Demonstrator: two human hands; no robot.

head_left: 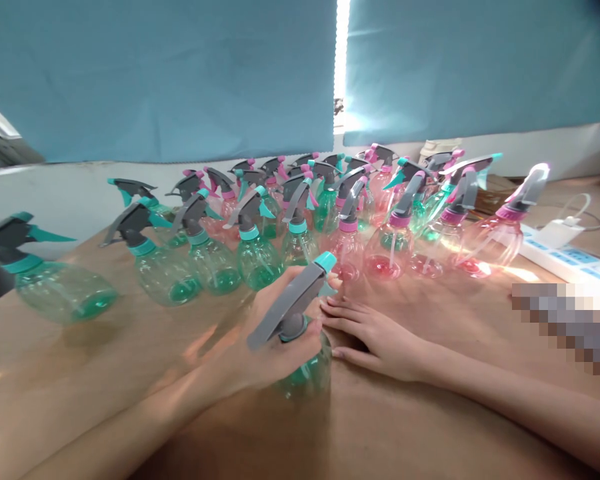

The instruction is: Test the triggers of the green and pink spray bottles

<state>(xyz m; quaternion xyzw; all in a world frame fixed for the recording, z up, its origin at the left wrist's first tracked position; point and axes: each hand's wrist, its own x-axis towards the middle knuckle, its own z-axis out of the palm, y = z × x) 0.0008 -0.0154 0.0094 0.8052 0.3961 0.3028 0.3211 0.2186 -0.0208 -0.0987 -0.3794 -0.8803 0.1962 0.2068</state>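
My left hand point(273, 340) is wrapped round the neck and shoulder of a green spray bottle point(305, 373) that stands on the brown table point(105, 400). Its grey trigger head with a teal nozzle point(290, 303) sticks up above my fingers. My right hand point(375, 337) lies just to the right of the bottle, fingers stretched out flat and together, fingertips touching or almost touching the bottle's collar. It holds nothing.
Several green and pink spray bottles point(260, 253) stand in rows behind my hands, green to the left point(60, 293), pink to the right point(495, 247). A white power strip with a plugged charger point(560, 250) lies at the right. Blue curtains hang behind.
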